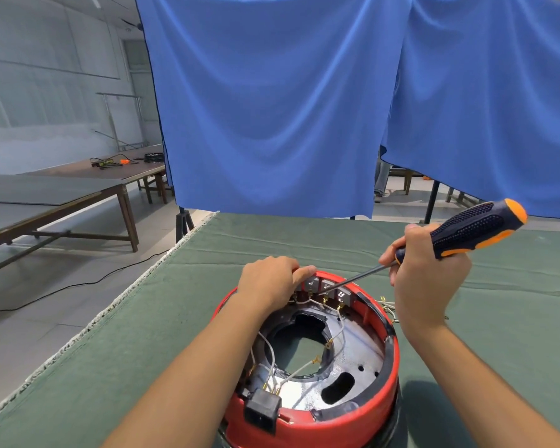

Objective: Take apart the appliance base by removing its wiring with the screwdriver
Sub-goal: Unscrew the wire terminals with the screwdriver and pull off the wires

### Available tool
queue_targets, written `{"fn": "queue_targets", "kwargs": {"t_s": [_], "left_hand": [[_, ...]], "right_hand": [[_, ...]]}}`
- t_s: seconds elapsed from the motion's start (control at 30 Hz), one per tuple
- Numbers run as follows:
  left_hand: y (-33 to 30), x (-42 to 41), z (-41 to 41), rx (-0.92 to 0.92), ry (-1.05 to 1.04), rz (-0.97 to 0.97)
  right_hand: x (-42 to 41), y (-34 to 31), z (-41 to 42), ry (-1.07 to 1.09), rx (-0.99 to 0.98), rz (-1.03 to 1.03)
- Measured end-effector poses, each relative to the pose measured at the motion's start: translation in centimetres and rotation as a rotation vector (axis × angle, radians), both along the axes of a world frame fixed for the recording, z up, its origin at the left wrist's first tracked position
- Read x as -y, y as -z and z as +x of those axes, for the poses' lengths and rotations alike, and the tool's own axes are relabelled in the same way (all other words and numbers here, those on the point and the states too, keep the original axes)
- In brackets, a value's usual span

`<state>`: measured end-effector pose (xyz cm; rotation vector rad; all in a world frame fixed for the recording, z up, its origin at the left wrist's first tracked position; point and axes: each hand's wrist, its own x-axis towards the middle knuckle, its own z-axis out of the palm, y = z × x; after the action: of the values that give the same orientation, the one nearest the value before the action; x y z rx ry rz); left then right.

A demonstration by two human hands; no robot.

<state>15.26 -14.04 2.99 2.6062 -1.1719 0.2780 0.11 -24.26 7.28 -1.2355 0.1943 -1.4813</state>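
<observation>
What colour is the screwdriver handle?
Dark navy with orange accents; the screwdriver handle shows best in the head view, gripped by the right hand.

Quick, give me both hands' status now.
Left hand: grips the far rim of the base, fingers curled over it.
Right hand: holds the screwdriver.
</observation>
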Motion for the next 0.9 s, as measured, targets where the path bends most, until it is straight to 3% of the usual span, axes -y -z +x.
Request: {"fn": "queue_targets", "kwargs": {"t_s": [0.67,0.9], "left_hand": [[0.8,0.3,1.0,0.022,0.005,-0.037],[0.6,0.3,0.9,0.043,0.005,-0.025]], "right_hand": [[0.7,0.8,0.6,0.003,0.011,0.104],[-0.1,0.6,0.8,-0.008,0.018,0.010]]}}
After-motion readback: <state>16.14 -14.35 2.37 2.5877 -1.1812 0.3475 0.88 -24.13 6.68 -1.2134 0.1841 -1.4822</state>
